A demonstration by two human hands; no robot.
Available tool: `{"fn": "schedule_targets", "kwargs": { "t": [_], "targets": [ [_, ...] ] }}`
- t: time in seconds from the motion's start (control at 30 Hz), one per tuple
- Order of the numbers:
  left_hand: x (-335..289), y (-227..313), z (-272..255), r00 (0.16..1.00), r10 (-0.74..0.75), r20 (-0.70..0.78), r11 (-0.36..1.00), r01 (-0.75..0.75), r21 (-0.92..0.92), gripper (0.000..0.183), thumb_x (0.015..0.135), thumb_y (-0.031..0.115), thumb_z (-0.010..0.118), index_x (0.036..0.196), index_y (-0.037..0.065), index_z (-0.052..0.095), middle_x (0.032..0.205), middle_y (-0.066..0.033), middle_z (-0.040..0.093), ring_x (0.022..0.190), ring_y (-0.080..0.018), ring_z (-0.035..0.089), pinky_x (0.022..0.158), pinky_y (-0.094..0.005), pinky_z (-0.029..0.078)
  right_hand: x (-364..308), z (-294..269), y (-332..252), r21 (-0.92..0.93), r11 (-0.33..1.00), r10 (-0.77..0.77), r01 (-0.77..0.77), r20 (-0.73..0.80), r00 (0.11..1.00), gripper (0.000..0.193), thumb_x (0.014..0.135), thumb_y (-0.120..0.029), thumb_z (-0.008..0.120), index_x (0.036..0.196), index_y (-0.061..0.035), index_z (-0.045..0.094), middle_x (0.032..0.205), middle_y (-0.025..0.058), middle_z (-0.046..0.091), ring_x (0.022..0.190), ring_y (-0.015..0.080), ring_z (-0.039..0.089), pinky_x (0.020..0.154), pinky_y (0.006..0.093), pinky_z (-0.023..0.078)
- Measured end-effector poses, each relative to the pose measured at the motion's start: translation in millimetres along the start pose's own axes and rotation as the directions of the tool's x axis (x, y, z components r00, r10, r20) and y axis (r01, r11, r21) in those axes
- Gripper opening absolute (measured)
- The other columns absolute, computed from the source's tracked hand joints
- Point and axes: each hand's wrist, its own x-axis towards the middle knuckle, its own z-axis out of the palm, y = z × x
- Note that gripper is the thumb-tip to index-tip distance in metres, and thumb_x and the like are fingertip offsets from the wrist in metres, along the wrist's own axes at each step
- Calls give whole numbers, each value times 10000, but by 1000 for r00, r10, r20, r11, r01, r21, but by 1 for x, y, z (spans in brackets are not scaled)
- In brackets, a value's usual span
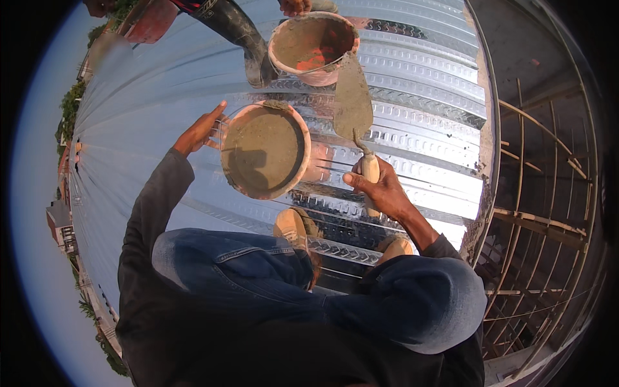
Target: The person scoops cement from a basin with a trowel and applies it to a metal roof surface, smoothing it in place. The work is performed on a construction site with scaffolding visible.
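Note:
In my right hand [383, 187] is a trowel, its pale wooden handle gripped by my fingers. The mortar-coated trowel blade [353, 103] points away from me, with its tip beside the farther bucket. My left hand [204, 132] is at the left side of a bucket full of wet grey mortar [274, 145], fingers stretched out against or very near its wall and wire handle. Whether they touch is hard to tell. The farther bucket [314, 48] is mostly emptied, with mortar smeared inside and reddish patches showing.
Ribbed shiny metal decking [412, 148] lies beneath me. On the right runs its edge [488, 129], with a drop to bamboo scaffolding [541, 222]. Another person's boot [255, 61] and hand [295, 6] are by the farther bucket. A reddish bucket [151, 22] appears at the upper left.

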Motion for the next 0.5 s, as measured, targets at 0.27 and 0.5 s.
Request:
{"fn": "schedule_targets", "kwargs": {
  "t": [0.27, 0.5],
  "targets": [
    [-11, -32, 39, 977, 125, -171, 991, -132, -32, 634, 1083, 697, 570, 1282, 101, 652, 1103, 7, 650, 1019, -126, 623, 851, -347, 556, 59, 100, 8, 452, 878, -134, 158, -85, 987, 447, 1029, -284, 801, 1320, 13, 636, 1102, 65, 748, 976, 142, 699, 862, 340, 588],
    [-15, 31, 115, 936, 311, -163, 937, -331, -114, 605, 1067, 585, 694, 1273, 17, 665, 1114, -66, 699, 997, -137, 655, 866, -333, 565, -1, 57, 21, 329, 927, -71, 179, -316, 946, 320, 1015, -254, 813, 1144, -30, 623, 982, 37, 694, 879, 132, 680, 794, 342, 605]
  ]
}}
